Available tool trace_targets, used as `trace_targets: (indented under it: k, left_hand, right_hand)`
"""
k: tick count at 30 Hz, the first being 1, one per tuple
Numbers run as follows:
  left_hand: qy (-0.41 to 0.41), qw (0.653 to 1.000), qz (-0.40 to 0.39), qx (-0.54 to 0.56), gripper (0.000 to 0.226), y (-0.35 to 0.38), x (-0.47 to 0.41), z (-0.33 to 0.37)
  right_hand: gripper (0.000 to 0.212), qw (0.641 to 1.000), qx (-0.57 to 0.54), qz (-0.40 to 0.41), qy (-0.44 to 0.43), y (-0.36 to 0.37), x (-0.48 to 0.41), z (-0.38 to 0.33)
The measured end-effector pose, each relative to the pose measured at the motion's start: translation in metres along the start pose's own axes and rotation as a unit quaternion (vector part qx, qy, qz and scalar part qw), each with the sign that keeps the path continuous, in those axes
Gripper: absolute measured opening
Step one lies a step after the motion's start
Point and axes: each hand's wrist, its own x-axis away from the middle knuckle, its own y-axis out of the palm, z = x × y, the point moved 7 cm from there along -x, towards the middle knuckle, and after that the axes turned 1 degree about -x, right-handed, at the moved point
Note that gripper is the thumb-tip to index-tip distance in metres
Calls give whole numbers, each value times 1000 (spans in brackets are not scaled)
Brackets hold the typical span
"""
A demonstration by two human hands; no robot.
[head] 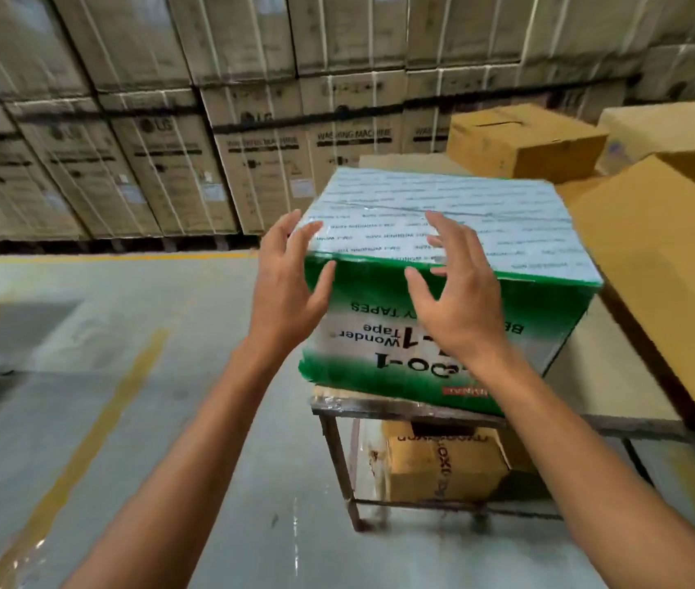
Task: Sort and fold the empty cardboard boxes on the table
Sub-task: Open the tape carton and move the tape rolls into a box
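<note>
Green-and-white printed cardboard box sitting at near corner of metal-framed table, still taped. Left hand and right hand hovering, fingers spread, gripping nothing. Best grasping opposite sides before lifting.

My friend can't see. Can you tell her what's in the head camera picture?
Two open hands, left hand and right hand, reach with spread fingers at the near top edge of a green and white tape box on a metal-framed table. Plain brown boxes sit beside it, and stacked washing machine cartons stand behind.
</note>
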Motion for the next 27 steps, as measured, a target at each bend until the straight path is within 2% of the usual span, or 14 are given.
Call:
trace_targets:
  k: [3, 5, 7, 9, 10, 12, 17, 20, 23, 27]
  left_hand:
    - [44, 999, -14, 19, 42, 9, -46, 1]
    - [32, 998, -52, 5, 47, 26, -71, -3]
    - [-16, 990, -124, -62, 53, 49, -84, -10]
    - [-55, 967, -209, -131, 54, 71, -83, -19]
    - [-55, 960, -233, -146, 55, 77, -82, -20]
    - [-38, 955, -247, -157, 58, 83, -82, -18]
    - [-21, 966, -231, -115, 53, 85, -92, -19]
    - [33, 990, -133, -40, 43, 78, -110, -20]
    - [85, 995, -48, 30, 39, 72, -123, -31]
    - [82, 993, -79, 13, 30, 82, -142, -42]
  right_hand:
    - [52, 995, 92, 26, -11, -18, -38, -2]
    - [45, 983, 178, -26, 30, -26, -67, 15]
    - [53, 938, 295, -129, 128, -30, -83, 54]
    - [76, 866, 361, -222, 265, -34, -73, 98]
    - [87, 840, 361, -239, 327, -36, -63, 115]
    - [98, 821, 354, -205, 399, -42, -48, 132]
    - [99, 787, 369, -120, 480, -58, -32, 119]
    - [93, 778, 376, -107, 491, -64, -20, 107]
    - [89, 783, 387, -112, 474, -61, -3, 83]
    - [80, 800, 404, -89, 434, -53, 15, 50]
